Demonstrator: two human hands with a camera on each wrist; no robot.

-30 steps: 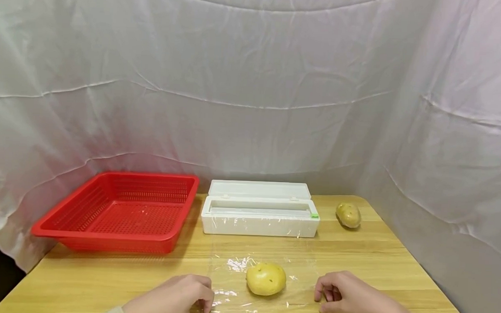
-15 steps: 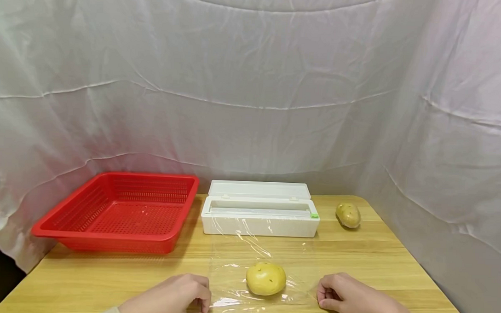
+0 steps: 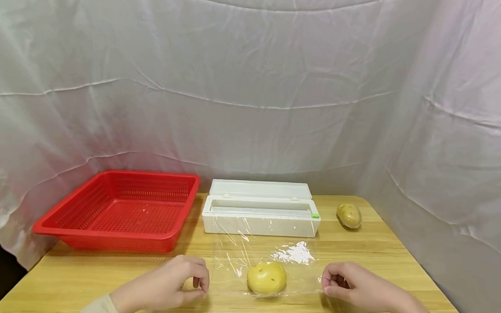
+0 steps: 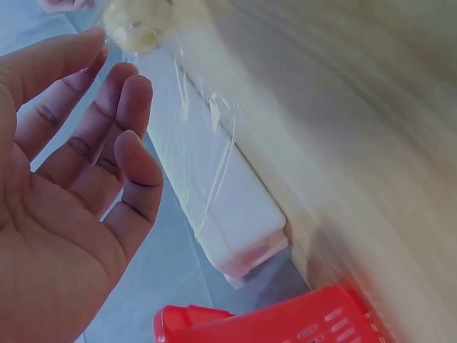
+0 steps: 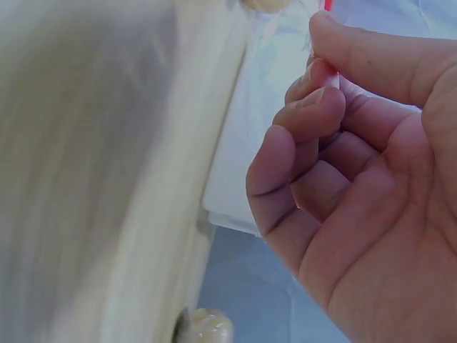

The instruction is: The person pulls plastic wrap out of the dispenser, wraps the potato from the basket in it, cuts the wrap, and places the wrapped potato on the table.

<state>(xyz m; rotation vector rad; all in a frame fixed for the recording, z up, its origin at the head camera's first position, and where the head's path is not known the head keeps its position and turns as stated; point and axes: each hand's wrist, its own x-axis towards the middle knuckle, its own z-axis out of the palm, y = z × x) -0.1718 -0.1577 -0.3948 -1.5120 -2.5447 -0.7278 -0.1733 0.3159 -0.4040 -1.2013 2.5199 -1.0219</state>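
**Clear film (image 3: 294,253) held at both sides**

Pinched by left hand (image 3: 173,283) and right hand (image 3: 355,287), well apart, presumably for tautness. Potato (image 3: 267,278) seated between, seemingly on film; white box (image 3: 261,226) set open behind, likely as film source.

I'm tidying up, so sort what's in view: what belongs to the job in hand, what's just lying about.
Likely in the job:
clear plastic film, pinched by the left hand and right hand
oval yellow potato between the hands
open white rectangular box, the film crossing its front

Apparently lying about:
red perforated plastic basket
glossy brownish-yellow oval potato, far right
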